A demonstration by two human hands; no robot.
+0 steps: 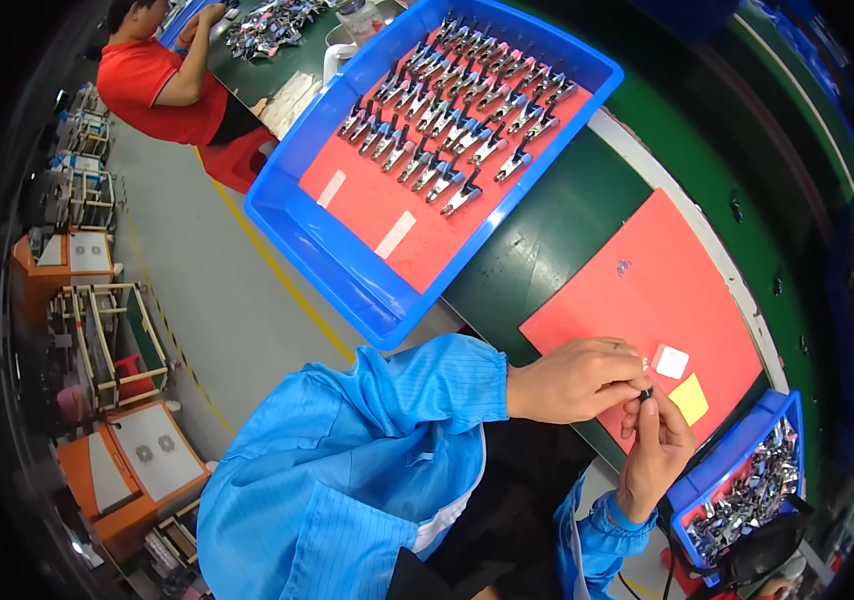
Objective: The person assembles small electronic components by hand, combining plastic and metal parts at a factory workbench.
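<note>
My left hand [583, 380] reaches in from the left, its fingers closed in a pinch over the red mat [607, 300]. Against its fingertips, the thumb and fingers of my right hand [659, 446] are pinched as well. Between them both hands hold a small black part [646, 394]; most of it is covered by fingers, so its exact kind does not show. Just beyond the fingertips lie a small white block [670, 361] and a yellow square of paper [689, 399].
A large blue tray [282, 215] at upper left holds rows of small metal clips [427, 115] with coloured ends. At lower right, a blue bin [737, 440] contains heaped metal parts [762, 482]. A person in red [162, 75] works at the far left.
</note>
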